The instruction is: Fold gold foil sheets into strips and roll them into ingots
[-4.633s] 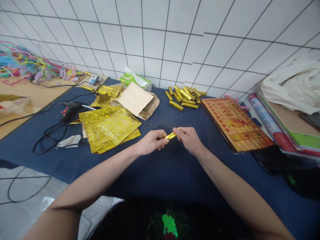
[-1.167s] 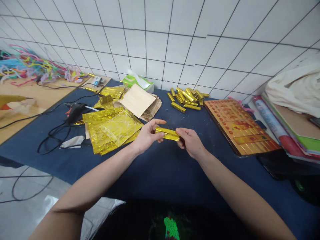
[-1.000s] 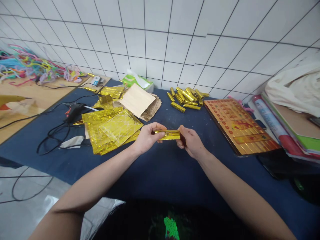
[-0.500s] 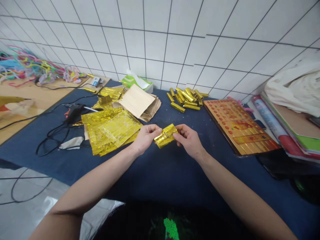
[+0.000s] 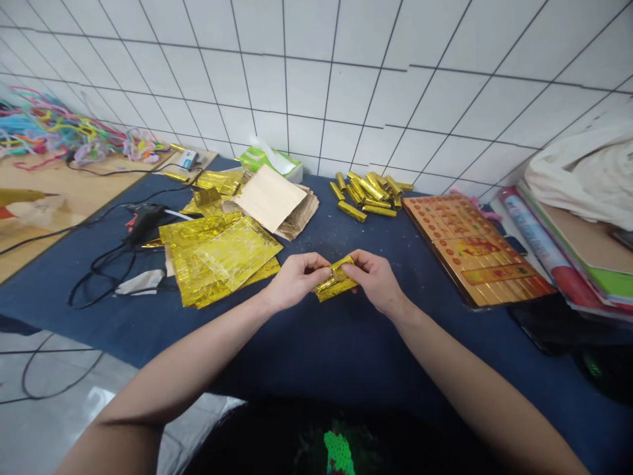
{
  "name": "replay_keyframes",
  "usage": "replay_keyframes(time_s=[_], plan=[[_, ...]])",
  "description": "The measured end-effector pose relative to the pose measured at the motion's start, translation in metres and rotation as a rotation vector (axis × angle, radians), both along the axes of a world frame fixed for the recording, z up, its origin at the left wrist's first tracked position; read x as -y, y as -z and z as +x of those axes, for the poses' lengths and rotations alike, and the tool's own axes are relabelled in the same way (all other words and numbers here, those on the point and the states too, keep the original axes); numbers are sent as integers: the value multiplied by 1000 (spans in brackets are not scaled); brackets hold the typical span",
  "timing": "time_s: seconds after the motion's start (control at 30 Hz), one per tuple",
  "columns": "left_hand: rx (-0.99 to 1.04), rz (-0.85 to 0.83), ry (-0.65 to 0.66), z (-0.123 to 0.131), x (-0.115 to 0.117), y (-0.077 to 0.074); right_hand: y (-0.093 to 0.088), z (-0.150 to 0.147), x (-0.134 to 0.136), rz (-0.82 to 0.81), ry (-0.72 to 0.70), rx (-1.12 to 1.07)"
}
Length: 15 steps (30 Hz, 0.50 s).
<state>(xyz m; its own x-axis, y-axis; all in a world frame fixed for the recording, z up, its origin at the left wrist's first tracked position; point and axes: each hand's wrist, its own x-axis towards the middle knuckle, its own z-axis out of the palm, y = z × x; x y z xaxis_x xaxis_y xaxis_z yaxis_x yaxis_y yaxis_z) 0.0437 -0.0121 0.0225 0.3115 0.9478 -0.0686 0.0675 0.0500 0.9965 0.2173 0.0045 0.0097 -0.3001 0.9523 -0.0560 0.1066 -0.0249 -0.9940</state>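
Observation:
A small piece of shiny gold foil paper [image 5: 336,282], partly rolled up, is pinched between my two hands above the dark blue cloth [image 5: 316,349]. My left hand [image 5: 298,280] grips its left end, the thumb pressed on top. At the right end, the thumb and fingers of my right hand [image 5: 374,280] close on it. Flat gold foil sheets [image 5: 222,257] lie in an overlapping heap left of my hands. Behind my hands, against the wall, is a pile of short gold foil rolls [image 5: 370,191].
Brown paper squares [image 5: 271,198] are stacked by a green tissue pack [image 5: 270,158]. A black glue gun [image 5: 146,221] with looping cable lies left. On the right are a gold-red printed pack [image 5: 477,251] and folders [image 5: 593,264]. Colourful pipe cleaners [image 5: 64,132] fill the far left.
Both hands have shifted a little, the left one rightward and closer to the right. The gold foil paper is curled into a narrower shape, with my thumbs now over its upper edge.

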Motion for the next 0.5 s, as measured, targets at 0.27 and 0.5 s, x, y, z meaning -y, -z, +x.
replay_keyframes(time_s=[0.27, 0.5], plan=[[70, -33, -152, 0, -4, 0, -10, 3, -1, 152, 78, -70], [83, -21, -180, 0, -3, -1, -17, 7, -1, 184, -25, 40]])
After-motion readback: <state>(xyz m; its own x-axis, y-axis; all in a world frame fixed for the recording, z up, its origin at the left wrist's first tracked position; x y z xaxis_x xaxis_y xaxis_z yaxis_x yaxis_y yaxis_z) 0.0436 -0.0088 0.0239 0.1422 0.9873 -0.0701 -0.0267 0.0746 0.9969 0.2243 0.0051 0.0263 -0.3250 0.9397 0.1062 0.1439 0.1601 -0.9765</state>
